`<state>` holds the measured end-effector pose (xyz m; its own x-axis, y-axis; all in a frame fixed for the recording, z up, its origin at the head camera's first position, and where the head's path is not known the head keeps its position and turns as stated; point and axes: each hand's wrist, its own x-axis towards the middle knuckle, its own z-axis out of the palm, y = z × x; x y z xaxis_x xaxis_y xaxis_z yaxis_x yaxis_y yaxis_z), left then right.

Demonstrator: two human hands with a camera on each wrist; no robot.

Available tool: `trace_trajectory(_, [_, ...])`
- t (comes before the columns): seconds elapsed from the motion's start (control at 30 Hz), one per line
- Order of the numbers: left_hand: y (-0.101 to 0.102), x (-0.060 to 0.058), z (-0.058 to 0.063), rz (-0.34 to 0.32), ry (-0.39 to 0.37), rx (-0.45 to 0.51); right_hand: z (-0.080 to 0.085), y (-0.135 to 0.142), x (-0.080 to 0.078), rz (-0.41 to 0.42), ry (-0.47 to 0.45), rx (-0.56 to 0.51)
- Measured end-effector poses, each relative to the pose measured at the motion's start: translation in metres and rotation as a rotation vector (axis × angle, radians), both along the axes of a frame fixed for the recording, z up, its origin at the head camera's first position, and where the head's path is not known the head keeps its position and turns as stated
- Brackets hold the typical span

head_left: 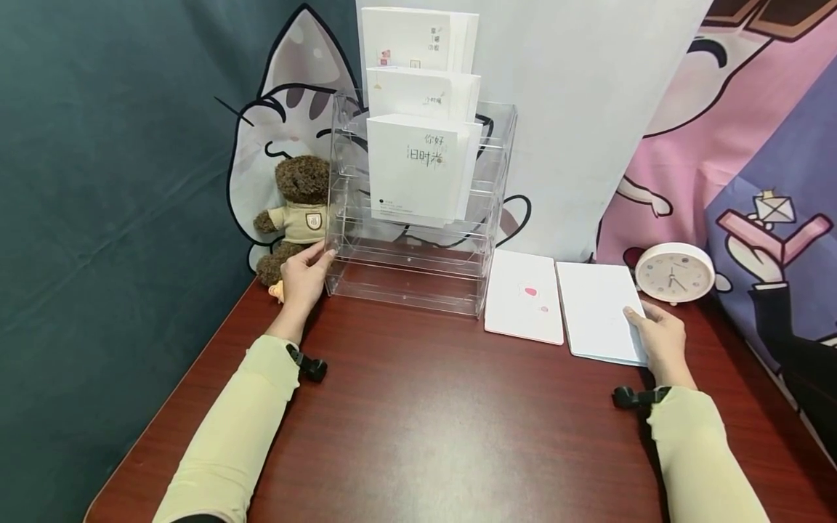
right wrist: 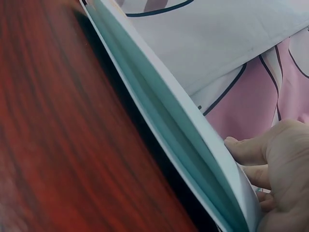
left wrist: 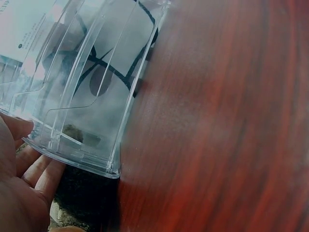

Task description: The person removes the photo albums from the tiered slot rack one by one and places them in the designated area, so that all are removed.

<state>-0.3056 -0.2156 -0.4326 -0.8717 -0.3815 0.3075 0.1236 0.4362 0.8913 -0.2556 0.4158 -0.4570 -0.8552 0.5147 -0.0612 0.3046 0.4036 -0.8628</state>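
My left hand (head_left: 304, 280) pinches the lower left side of a clear tiered display rack (head_left: 405, 296). In the left wrist view the thumb lies on the near side of the rack's panel (left wrist: 82, 162), with the fingers behind it. Three white books or booklets stand in the rack's tiers, the lowest one (head_left: 408, 171) in front. At the right, my right hand (head_left: 663, 345) holds the right edge of a plain white booklet (head_left: 598, 309), thumb on its cover. The right wrist view shows its bluish-green page edges (right wrist: 159, 121).
Left of the rack sits a brown teddy bear (head_left: 304, 181). A white booklet with a pink print (head_left: 523, 298) lies between the rack and the plain one. A round white clock (head_left: 675, 272) stands at the back right, before printed curtains. The table (head_left: 458, 428) is reddish wood.
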Motion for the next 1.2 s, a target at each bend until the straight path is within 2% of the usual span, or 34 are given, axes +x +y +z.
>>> trace_trajectory(0.1, [-0.0005, 0.0011, -0.0003, -0.003, -0.004, 0.004, -0.0013, -0.0003, 0.0016, 0.035, -0.012, 0.073])
trace_trajectory(0.23, [-0.0008, 0.0016, -0.0013, -0.004, -0.002, 0.009, -0.0025, 0.0002, 0.0036, 0.064, -0.011, 0.112])
trace_trajectory(0.53, [-0.0005, 0.0008, -0.0008, -0.001, -0.011, 0.0, -0.0054, -0.0026, 0.0035, 0.06, -0.008, 0.105])
trace_trajectory(0.83, [-0.0005, 0.0024, -0.0023, -0.005, -0.019, 0.004, -0.0066, -0.008, 0.0069, 0.05, 0.008, 0.177])
trace_trajectory(1.2, [0.0007, -0.0011, 0.0005, -0.004, -0.005, 0.005, -0.0025, -0.0094, 0.0045, 0.05, 0.039, 0.251])
